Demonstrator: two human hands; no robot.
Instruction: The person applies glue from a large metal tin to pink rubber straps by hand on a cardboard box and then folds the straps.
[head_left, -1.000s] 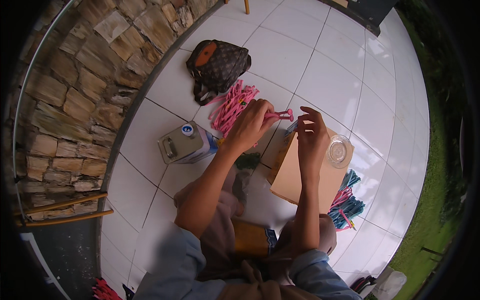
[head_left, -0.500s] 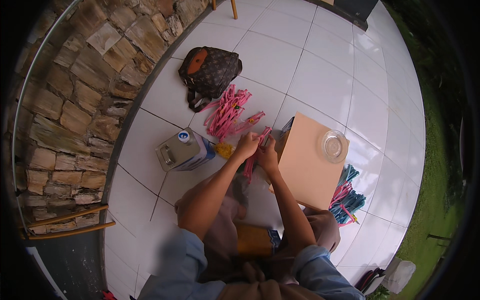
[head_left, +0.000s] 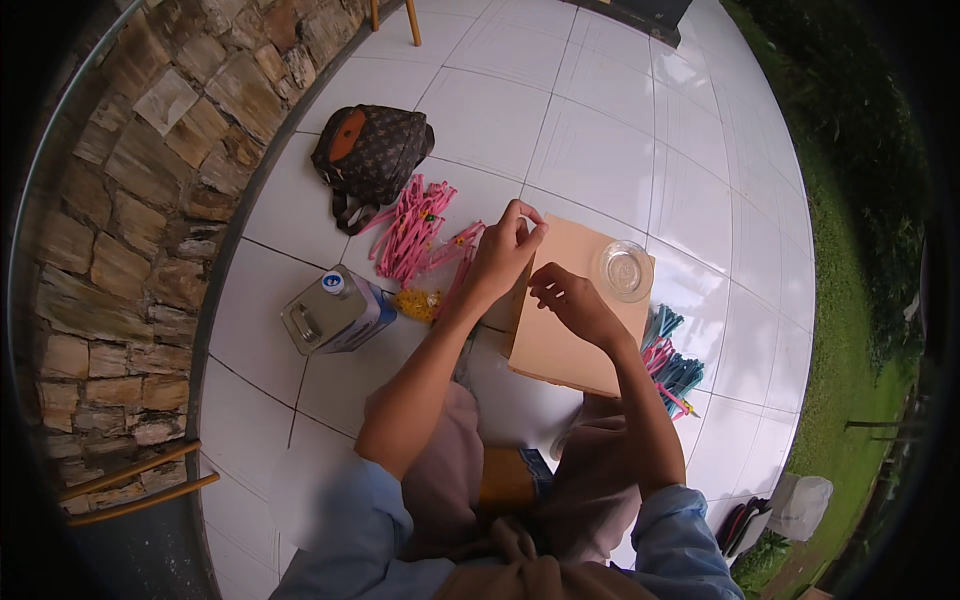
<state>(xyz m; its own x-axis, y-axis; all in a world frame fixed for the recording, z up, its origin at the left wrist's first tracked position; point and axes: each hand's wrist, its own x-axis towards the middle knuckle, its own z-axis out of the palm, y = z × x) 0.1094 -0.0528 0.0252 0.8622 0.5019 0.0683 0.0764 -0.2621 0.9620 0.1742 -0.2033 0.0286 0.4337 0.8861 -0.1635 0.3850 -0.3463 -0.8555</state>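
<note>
My left hand (head_left: 505,255) is raised beside the far left edge of a cardboard box (head_left: 570,345), thumb and fingertips pinched together. Whatever thin thing may be in that pinch is too small to make out. Over the box top, my right hand (head_left: 575,300) hangs with its fingers curled in toward the left; what they hold, if anything, is hidden. Pink strips (head_left: 463,248) lie partly behind my left wrist. Farther left is a larger pile of pink strips (head_left: 412,232). A yellow heap of small pieces (head_left: 417,304) sits left of my left forearm.
A round clear glass dish (head_left: 626,270) stands on the box. Teal strips (head_left: 682,374) with some pink lie right of it. A rectangular metal can (head_left: 335,312) and a brown patterned backpack (head_left: 372,150) stand on the left. A stone wall (head_left: 120,220) borders the tiled floor (head_left: 590,140).
My hands have come apart: the left rose, the right moved right over the box. The pink bundle between them no longer shows there. The whole view has shifted slightly.
</note>
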